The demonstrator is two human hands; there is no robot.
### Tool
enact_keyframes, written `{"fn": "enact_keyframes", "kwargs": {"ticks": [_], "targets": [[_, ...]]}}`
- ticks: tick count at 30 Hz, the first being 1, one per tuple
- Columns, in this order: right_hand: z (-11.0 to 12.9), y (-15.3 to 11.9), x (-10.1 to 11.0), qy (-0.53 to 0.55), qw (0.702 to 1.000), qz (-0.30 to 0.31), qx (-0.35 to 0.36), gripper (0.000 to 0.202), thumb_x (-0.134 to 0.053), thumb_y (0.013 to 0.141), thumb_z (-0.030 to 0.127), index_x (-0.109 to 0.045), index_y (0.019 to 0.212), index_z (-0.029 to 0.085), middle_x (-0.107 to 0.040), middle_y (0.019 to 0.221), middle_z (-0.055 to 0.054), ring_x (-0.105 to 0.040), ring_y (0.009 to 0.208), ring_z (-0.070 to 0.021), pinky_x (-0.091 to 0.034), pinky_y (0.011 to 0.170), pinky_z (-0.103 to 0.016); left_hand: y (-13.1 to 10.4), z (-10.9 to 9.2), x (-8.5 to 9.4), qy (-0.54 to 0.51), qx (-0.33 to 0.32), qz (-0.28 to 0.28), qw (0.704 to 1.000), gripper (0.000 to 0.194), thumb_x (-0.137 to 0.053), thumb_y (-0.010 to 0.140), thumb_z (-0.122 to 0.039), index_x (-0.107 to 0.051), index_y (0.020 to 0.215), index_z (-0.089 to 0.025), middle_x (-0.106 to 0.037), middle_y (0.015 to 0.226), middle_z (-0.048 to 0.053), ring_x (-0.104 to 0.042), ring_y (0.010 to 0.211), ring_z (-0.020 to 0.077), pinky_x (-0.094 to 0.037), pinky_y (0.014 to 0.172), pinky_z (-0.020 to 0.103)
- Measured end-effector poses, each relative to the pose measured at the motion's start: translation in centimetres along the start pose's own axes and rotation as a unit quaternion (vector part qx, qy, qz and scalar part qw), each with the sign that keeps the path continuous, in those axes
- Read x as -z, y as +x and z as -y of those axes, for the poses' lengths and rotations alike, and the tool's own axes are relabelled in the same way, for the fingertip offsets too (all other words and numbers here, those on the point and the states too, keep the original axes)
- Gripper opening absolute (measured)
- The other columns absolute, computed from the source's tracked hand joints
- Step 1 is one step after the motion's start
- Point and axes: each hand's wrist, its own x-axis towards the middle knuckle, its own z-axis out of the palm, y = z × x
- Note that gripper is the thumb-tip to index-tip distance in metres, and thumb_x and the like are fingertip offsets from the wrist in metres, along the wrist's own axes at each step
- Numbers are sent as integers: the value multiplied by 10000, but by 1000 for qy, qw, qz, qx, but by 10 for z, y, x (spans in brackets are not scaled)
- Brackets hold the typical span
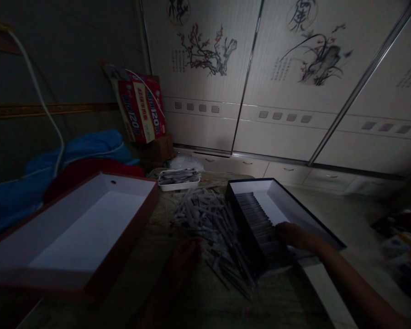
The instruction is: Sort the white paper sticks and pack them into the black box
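A loose pile of thin pen-like sticks [205,212] lies mid-table. Beside the pile's near left edge is my left hand [185,256], dim, its fingers bent; whether it holds anything cannot be made out. My right hand [291,234] reaches into the dark-edged box [308,219], over a row of similar sticks [255,214] lined up along the box's left side. Its fingers are curled down at the row, and what lies between them is hidden. At the left stands a larger red-brown box [85,228] with a white inside and nothing in it.
A small white tray [178,186] of sticks is at the table's far edge. Blue cloth [89,144] and a red and white carton [142,109] are behind on the left. A pale strip [325,288] lies under my right forearm. Wardrobe doors [287,137] stand beyond.
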Motion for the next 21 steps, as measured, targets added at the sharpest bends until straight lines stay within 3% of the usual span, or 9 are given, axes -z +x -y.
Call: {"fn": "enact_keyframes", "kwargs": {"ticks": [3,6,9,12,14,16,19,21], "targets": [[1,-1,7,-11,999,-24,-37,239,-438,759,124,-669,818,99,-695,827,-151,-659,758,-225,-457,680,-276,-3,-3,-4,-5,-5,-1,1000,294,-727,607,-335,-674,826,-146,-641,662,20,-561,566,95,-431,559,208],[16,-13,26,-13,993,-91,-72,350,-350,809,148,-561,1068,45,-632,1033,-215,-630,898,-261,-446,768,-342,-8,-8,-7,11,-28,-15,999,294,-708,618,-350,-674,829,-148,-636,634,19,-545,545,95,-418,539,210],[56,-41,46,71,971,-220,-67,330,-375,841,299,-516,1091,138,-642,1033,-134,-643,838,-223,-469,730,-310,-12,-11,-7,38,-84,-39,995,259,-672,648,-351,-673,813,-152,-616,600,6,-526,522,93,-396,506,203],[112,-72,48,152,951,-266,-34,282,-380,848,378,-535,996,195,-654,953,-82,-642,779,-196,-474,685,-279,-12,-10,-4,67,-128,-86,986,205,-646,671,-338,-663,770,-160,-588,568,-15,-498,496,85,-372,480,193],[146,-85,33,173,956,-238,9,254,-375,853,372,-551,934,208,-657,879,-64,-627,764,-189,-464,673,-265,-11,-9,-3,92,-140,-118,979,181,-640,674,-333,-652,742,-165,-575,552,-26,-484,483,85,-362,471,191],[172,-88,6,194,967,-161,26,221,-375,856,329,-562,883,212,-654,803,-45,-617,695,-175,-448,607,-241,-11,-9,-4,126,-147,-131,972,180,-639,671,-338,-644,712,-163,-562,522,-32,-471,463,89,-357,465,196],[192,-78,-41,178,980,-94,4,177,-402,820,207,-569,762,194,-632,688,-38,-598,618,-169,-398,527,-223,-12,-9,-7,170,-163,-124,964,197,-637,664,-352,-640,687,-157,-552,479,-34,-470,445,101,-368,470,209],[196,-68,-64,141,984,-105,-14,161,-409,797,153,-567,777,181,-627,718,-50,-590,618,-168,-387,535,-227,-12,-7,-8,188,-171,-114,961,208,-632,663,-360,-641,693,-154,-564,480,-27,-481,444,110,-376,472,216]]}}
